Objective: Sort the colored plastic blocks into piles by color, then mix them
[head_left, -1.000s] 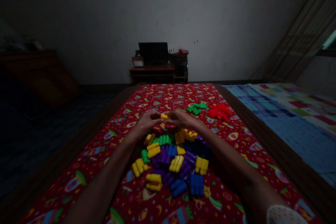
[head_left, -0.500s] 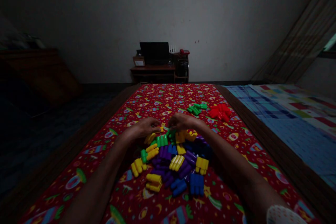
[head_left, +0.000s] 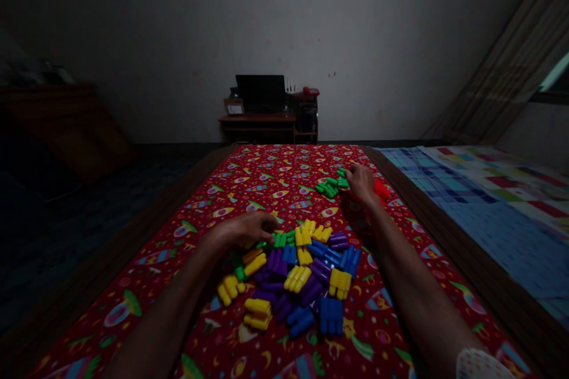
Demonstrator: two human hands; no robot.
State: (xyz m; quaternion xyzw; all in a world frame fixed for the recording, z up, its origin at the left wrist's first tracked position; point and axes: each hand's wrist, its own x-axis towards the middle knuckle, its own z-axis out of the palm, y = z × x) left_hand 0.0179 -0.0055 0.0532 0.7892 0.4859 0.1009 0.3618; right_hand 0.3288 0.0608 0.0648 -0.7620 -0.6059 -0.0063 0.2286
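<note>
Over the far left edge of a mixed pile of plastic building blocks is my left hand (head_left: pixel 249 229). Its thumb and bent fingers close on a green block (head_left: pixel 280 240) there. My right hand (head_left: pixel 361 182) reaches farther away, fingertips pinched at a green block (head_left: pixel 341 173) beside the small green group (head_left: pixel 328 188). Red blocks (head_left: pixel 381 189) lie partly hidden behind that hand. Yellow blocks (head_left: pixel 297 278), purple blocks (head_left: pixel 320 271) and blue blocks (head_left: pixel 331 316) make up most of the near pile.
A red patterned cloth (head_left: pixel 275 180) covers the surface under the blocks. To the right lies blue checked bedding (head_left: pixel 427 183). Against the far wall stands a desk (head_left: pixel 258 121) with a dark monitor (head_left: pixel 261 93). A wooden cabinet (head_left: pixel 62 130) is at left.
My right hand has moved from the far edge of the pile, right and away, to the green and red groups. My left hand has shifted slightly nearer and right, onto a green block.
</note>
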